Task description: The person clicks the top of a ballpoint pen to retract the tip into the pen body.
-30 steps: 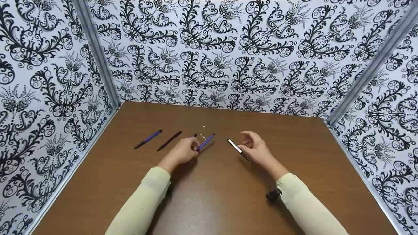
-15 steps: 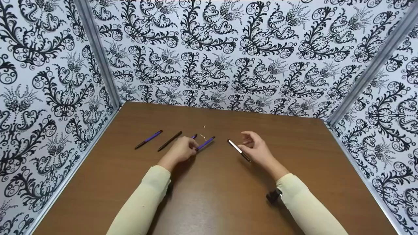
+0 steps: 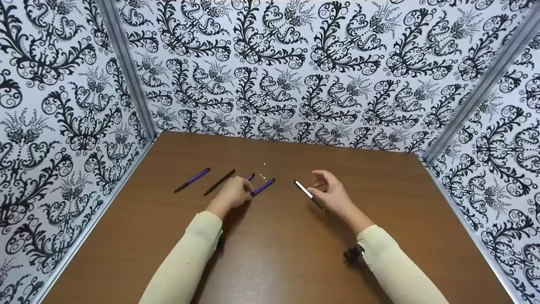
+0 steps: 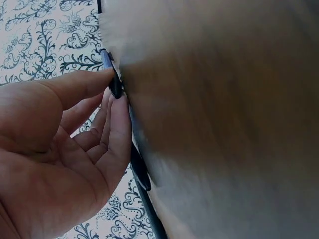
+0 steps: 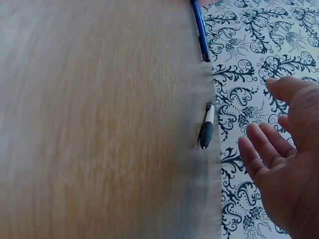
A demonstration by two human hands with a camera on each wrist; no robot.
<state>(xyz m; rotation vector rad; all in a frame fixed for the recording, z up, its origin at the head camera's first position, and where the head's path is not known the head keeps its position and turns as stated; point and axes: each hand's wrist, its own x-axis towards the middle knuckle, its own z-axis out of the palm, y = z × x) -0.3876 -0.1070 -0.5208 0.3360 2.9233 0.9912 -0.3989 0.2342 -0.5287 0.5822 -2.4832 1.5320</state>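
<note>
My left hand (image 3: 233, 193) pinches a blue pen (image 3: 264, 185) near its dark end, between thumb and fingertips. In the left wrist view this pen's black tip (image 4: 115, 87) shows at the thumb. Another blue pen (image 3: 251, 176) lies just behind the left hand, which hides most of it. My right hand (image 3: 332, 193) hovers beside a white pen (image 3: 304, 189) with a black grip. In the right wrist view that white pen (image 5: 209, 117) lies on the table, apart from the loosely spread fingers (image 5: 261, 144).
To the left, a black pen (image 3: 219, 182) and a blue-and-black pen (image 3: 192, 180) lie slanted on the brown wooden table (image 3: 270, 253). Patterned walls (image 3: 270, 84) enclose the table at the back and both sides. Small bright spots of light glint behind the held pen.
My left hand has shifted slightly left, and the blue pen in it has come down and left, its far end lower than before. The right hand and the white pen have stayed put.
</note>
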